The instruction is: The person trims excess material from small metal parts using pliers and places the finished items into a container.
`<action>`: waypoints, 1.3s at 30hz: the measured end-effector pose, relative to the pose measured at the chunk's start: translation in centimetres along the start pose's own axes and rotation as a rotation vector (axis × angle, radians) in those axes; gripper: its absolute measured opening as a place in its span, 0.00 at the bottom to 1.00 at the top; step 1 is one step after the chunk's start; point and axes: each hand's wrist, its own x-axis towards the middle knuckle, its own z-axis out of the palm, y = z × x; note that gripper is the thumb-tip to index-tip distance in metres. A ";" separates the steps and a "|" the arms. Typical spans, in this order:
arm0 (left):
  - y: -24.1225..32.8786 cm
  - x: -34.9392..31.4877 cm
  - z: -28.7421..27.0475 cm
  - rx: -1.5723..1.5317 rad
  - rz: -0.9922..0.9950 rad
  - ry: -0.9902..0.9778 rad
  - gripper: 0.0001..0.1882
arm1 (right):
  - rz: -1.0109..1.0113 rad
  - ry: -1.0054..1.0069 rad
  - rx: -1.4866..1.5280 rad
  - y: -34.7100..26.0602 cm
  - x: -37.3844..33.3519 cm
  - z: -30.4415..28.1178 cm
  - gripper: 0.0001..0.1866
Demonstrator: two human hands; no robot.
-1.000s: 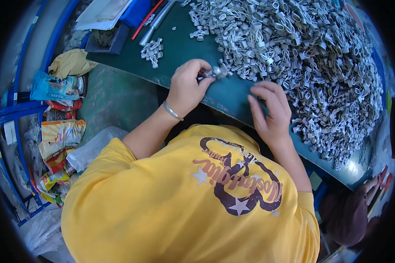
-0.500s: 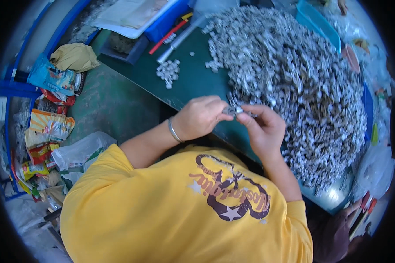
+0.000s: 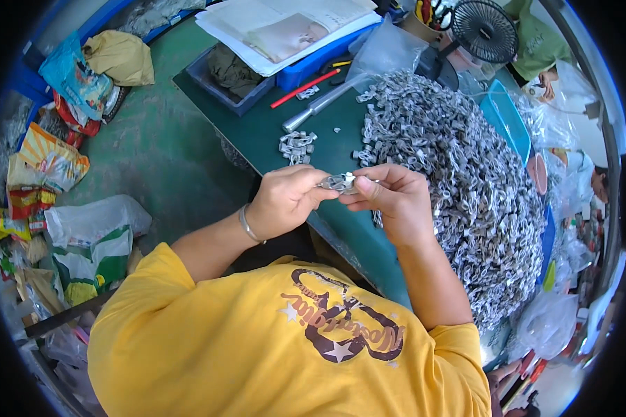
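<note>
In front of my chest, my left hand point(image 3: 283, 200) and my right hand point(image 3: 396, 201) pinch a small silvery metal clip point(image 3: 338, 183) between their fingertips, one at each end. Part of the clip hides under the fingers. To the right of my hands a large heap of similar small metal pieces point(image 3: 459, 187) spreads over the green tabletop point(image 3: 257, 132). Beyond my left hand lies a little cluster of the same pieces point(image 3: 297, 146), apart from the heap. A metal bracelet point(image 3: 250, 226) circles my left wrist.
Past the cluster lie a metal rod point(image 3: 318, 108) and a red pen point(image 3: 305, 88). A grey bin point(image 3: 229, 97) and papers point(image 3: 285, 31) on a blue tray sit farther back. At the far right are a black fan point(image 3: 485, 31), a turquoise basket point(image 3: 504, 121) and another person's hand point(image 3: 547, 82).
My view has shifted, bringing the fan and another person into sight. Both hands still hold the metal piece, now seen more clearly between the fingertips.
</note>
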 end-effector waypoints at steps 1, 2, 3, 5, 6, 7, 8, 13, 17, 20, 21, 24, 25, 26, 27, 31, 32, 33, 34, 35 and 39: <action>0.3 -0.6 -0.4 -0.108 -0.173 0.024 0.05 | -0.068 0.006 -0.075 0.1 0.4 0.8 0.06; 0.5 -1.1 -0.6 -0.219 -0.343 0.045 0.04 | -0.137 0.013 -0.148 0.3 0.8 1.7 0.06; -0.1 -1.6 -0.7 -0.250 -0.399 0.097 0.04 | -0.438 0.034 -0.589 0.5 1.2 2.7 0.08; -1.0 -1.8 -1.5 -0.045 -0.248 0.183 0.04 | -0.722 0.026 -0.897 -0.6 1.9 4.3 0.07; -1.5 -1.5 -1.9 0.159 -0.087 0.260 0.04 | -0.716 -0.017 -0.930 -1.1 2.5 4.5 0.06; -1.7 -1.1 -2.5 0.246 0.033 0.233 0.05 | -0.478 -0.098 -0.741 -0.7 3.7 3.7 0.08; -1.8 -1.1 -2.9 0.235 0.046 0.240 0.05 | -0.169 -0.212 -0.489 -0.8 4.8 2.9 0.09; -2.9 -1.7 -3.7 -0.276 -0.326 0.128 0.08 | 0.020 -0.118 -0.526 -6.2 11.8 -0.6 0.14; -2.4 -1.3 -3.2 -0.665 -0.388 0.079 0.11 | -0.176 0.026 -0.981 -7.5 17.9 -3.8 0.13; -2.5 -1.1 -3.4 -0.688 -0.343 0.080 0.12 | -0.391 0.187 -1.259 -8.5 22.1 -5.5 0.15; -2.5 -1.0 -3.5 -0.697 -0.334 0.083 0.12 | -0.515 0.321 -1.381 -8.8 23.5 -6.0 0.16; -2.6 -0.6 -3.3 -0.788 -0.410 0.109 0.13 | -0.436 0.567 -1.484 -10.0 26.4 -7.7 0.17; -2.7 -0.4 -3.2 -0.893 -0.468 0.128 0.15 | -0.368 0.561 -1.537 -10.4 27.3 -8.2 0.19; -2.9 -0.2 -3.0 -0.999 -0.525 0.145 0.17 | -0.373 0.565 -1.541 -10.8 28.0 -8.8 0.19; -3.3 -0.1 -3.1 -0.952 -0.520 0.087 0.19 | -0.361 0.606 -1.564 -11.0 28.6 -8.6 0.20; -3.9 1.1 -2.8 -1.145 -0.511 -0.021 0.18 | -0.492 0.624 -1.718 -13.0 31.2 -8.9 0.20; -4.2 1.5 -2.6 -1.151 -0.511 -0.018 0.18 | -0.564 0.615 -1.779 -14.1 32.1 -9.2 0.19; -4.5 2.0 -2.3 -1.258 -0.563 -0.038 0.18 | -0.563 0.623 -1.829 -15.3 32.9 -9.7 0.18; -4.7 2.4 -1.9 -1.363 -0.617 -0.056 0.17 | -0.562 0.627 -1.876 -16.7 33.6 -9.8 0.17; -4.8 3.1 -1.5 -1.353 -0.614 -0.064 0.17 | -0.542 0.652 -1.913 -18.2 34.3 -10.0 0.16; -5.7 6.4 1.0 -1.292 -0.533 -0.016 0.18 | -0.495 0.702 -1.939 -22.9 37.9 -11.7 0.15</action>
